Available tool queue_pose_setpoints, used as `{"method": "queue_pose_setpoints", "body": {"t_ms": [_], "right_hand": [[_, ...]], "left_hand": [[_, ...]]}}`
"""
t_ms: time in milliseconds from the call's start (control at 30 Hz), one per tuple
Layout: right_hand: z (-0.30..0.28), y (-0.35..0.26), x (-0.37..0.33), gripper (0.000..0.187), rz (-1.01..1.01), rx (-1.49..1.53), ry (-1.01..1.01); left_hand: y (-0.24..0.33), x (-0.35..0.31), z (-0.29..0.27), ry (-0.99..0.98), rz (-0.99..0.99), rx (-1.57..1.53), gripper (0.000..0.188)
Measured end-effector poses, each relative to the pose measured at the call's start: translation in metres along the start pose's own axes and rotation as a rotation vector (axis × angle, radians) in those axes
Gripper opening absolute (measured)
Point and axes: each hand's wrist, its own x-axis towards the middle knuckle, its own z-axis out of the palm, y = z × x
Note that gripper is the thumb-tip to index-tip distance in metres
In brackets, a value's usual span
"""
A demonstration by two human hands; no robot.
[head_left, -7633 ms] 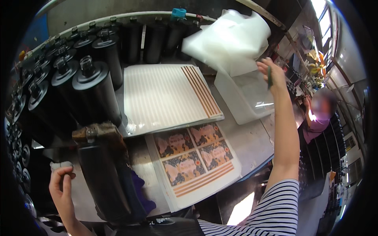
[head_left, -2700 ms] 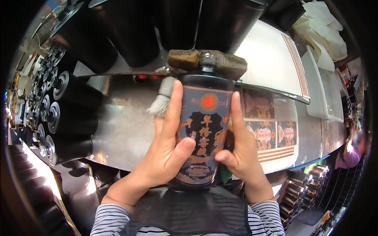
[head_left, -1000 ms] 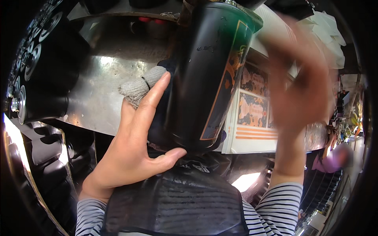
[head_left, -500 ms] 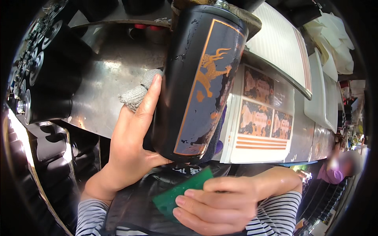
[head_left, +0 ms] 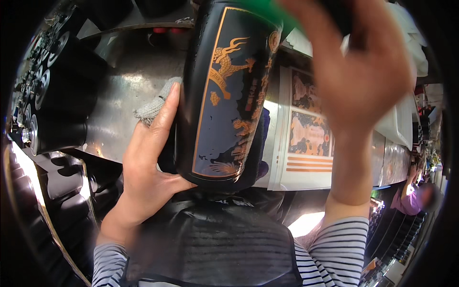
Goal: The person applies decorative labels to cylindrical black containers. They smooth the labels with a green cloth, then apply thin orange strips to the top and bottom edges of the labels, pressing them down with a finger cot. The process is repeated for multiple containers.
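A large black bottle [head_left: 190,103] lies tilted before me, its base toward me. Its side bears a gold-bordered, dark blue-grey decal [head_left: 217,119] with a gold animal figure. My left hand [head_left: 143,170] grips the bottle's left side near the base, thumb by the bottom edge; grey knitted fabric [head_left: 155,107] covers some of its fingers. My right hand [head_left: 363,79], smeared by motion, is beyond the bottle's upper right side with a green flat scraper [head_left: 288,21] in its fingers. The scraper is at the decal's far end; whether it touches is unclear.
Printed decal sheets [head_left: 308,173] lie on the metal table [head_left: 114,103] to the right. Several black bottles [head_left: 71,83] stand at the left. A white tray [head_left: 399,126] sits at the right, and another person in purple [head_left: 410,198] is farther off.
My right hand has swung up and away from the apron to the bottle's far end with the green scraper. The bottle has shifted slightly left and turned, showing more of the decal.
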Motion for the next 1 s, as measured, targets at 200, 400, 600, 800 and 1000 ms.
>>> {"method": "queue_pose_setpoints", "body": {"t_ms": [200, 400, 600, 800, 1000], "right_hand": [[0.013, -0.068, -0.065, 0.019, -0.359, 0.047, 0.134], [0.021, 0.000, -0.008, 0.016, -0.036, -0.107, 0.257], [0.035, -0.036, -0.039, 0.015, -0.193, -0.118, 0.335], [-0.013, -0.032, -0.083, 0.019, 0.132, 0.136, -0.195], [0.017, -0.006, -0.011, 0.013, -0.206, -0.157, 0.109]], "left_hand": [[0.001, 0.007, 0.000, -0.092, 0.014, 0.036, 0.102], [0.002, -0.001, 0.005, 0.020, -0.024, -0.002, 0.098], [-0.004, 0.002, 0.008, -0.024, -0.051, -0.018, 0.107], [-0.011, -0.002, 0.010, 0.022, -0.070, -0.143, 0.096], [-0.006, 0.000, 0.012, 0.105, -0.050, -0.011, 0.093]]}}
